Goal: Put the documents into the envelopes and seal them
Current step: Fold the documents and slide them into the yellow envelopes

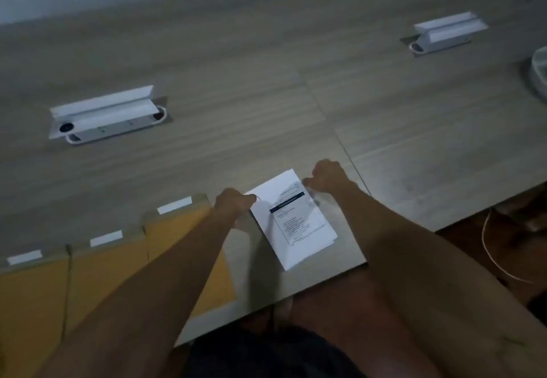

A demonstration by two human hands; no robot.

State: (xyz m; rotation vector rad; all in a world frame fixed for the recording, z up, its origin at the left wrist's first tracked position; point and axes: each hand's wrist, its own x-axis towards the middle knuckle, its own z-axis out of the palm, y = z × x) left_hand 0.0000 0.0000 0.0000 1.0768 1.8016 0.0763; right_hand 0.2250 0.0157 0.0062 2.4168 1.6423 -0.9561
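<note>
A white printed document (pixel 293 221), folded, lies on the wooden table (pixel 266 96) near its front edge. My left hand (pixel 232 204) is closed and presses on the document's far left corner. My right hand (pixel 328 176) is closed at the far right corner and seems to pinch the paper's edge. Three yellow-brown envelopes (pixel 103 265) lie side by side to the left, flaps open, each with a white adhesive strip (pixel 174 204). My left forearm covers part of the nearest envelope.
Two white cable boxes are set into the table, one at the left (pixel 106 116) and one at the far right (pixel 447 33). A round pale object (pixel 540 67) sits at the right edge. A thin cable (pixel 491 256) hangs below the table on the right.
</note>
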